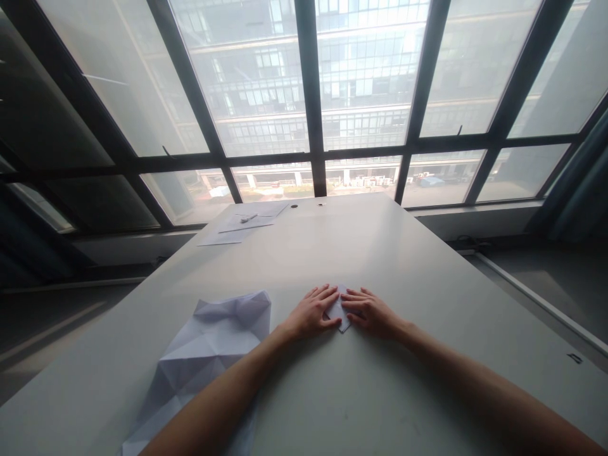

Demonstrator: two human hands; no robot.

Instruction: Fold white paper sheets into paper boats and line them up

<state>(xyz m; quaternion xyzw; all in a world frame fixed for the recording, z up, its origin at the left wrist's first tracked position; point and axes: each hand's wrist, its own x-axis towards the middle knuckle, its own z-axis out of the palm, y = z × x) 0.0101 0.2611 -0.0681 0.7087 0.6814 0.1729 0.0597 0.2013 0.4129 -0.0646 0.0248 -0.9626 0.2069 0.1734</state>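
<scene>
Desk (361,253) carries a large creased sheet (204,339) at left, partly hidden by the left forearm (228,396). Left hand (312,315) and right hand (373,313) rest palms-down, fingers extended, grasping nothing, over opposite sides of a small folded paper (337,311) between them. Step judged: pressing a fold flat. Next move probably calls for aligned edges, even pressure.

1. White counter (403,259) runs toward a dark window frame (311,82).
2. Flat sheets (221,237) at its far left; small object (247,218) on top, too small for me to identify.
3. Two round fittings (294,206) set near the far end.
4. Past the glass I see a many-windowed building (363,69), washed out by daylight.
5. Bluish curtain (577,174) hanging far right.
6. Small dark mark (574,358) near the counter's right edge.
</scene>
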